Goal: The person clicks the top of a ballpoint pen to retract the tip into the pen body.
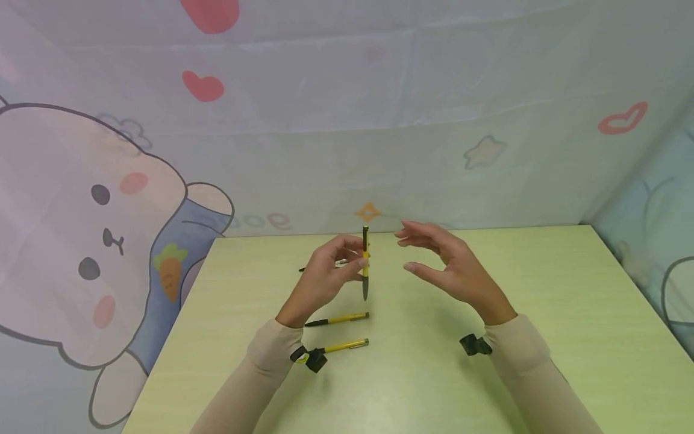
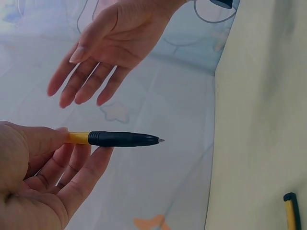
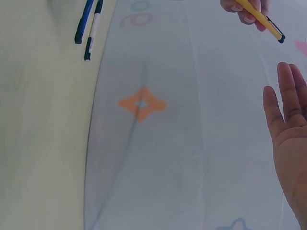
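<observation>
Below, pale table (image 1: 412, 380), pen (image 1: 365, 272) held above, cartoon backdrop (image 1: 336, 90)

A left hand (image 2: 36, 189), lower left, pinches a yellow-and-black pen (image 2: 122, 139), tip pointing right, below a right hand (image 2: 112, 45) with extended fingers, upper left; a second pen (image 2: 291, 213) lies lower right.

A cartoon-printed cloth (image 1: 347, 120) hangs behind the pale table (image 1: 406, 367)

Smooth plastic pen (image 2: 115, 139), matt cloth backdrop (image 1: 347, 90)
</observation>
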The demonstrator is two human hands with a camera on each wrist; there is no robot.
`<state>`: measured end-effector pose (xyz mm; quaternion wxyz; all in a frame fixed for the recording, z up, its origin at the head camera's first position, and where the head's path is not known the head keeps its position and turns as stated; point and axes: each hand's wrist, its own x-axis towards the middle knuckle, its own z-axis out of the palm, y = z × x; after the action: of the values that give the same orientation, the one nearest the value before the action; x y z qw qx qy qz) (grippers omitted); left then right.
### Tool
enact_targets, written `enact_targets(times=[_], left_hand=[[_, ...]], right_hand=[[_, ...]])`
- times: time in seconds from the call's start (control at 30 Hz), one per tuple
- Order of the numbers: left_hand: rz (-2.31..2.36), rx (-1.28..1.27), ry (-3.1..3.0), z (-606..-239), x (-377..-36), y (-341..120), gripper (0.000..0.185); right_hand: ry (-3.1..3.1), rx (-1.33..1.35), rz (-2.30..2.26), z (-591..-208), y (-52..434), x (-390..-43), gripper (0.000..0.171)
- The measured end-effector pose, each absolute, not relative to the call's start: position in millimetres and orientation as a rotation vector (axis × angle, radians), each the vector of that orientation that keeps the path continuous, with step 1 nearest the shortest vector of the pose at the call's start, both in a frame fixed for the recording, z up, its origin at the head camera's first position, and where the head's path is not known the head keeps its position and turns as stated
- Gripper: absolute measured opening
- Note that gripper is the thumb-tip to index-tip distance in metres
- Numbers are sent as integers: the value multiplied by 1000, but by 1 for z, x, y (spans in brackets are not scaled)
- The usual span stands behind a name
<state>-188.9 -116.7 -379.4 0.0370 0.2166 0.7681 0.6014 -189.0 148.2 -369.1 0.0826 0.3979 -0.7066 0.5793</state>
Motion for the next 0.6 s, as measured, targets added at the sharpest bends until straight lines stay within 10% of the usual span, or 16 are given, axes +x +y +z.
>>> enact_targets(times=[0.6], left_hand=[[1852,725,2343,-373,-189,-110,29]], right_hand=[[-2120,1306,1655,-382,135,-212,73]])
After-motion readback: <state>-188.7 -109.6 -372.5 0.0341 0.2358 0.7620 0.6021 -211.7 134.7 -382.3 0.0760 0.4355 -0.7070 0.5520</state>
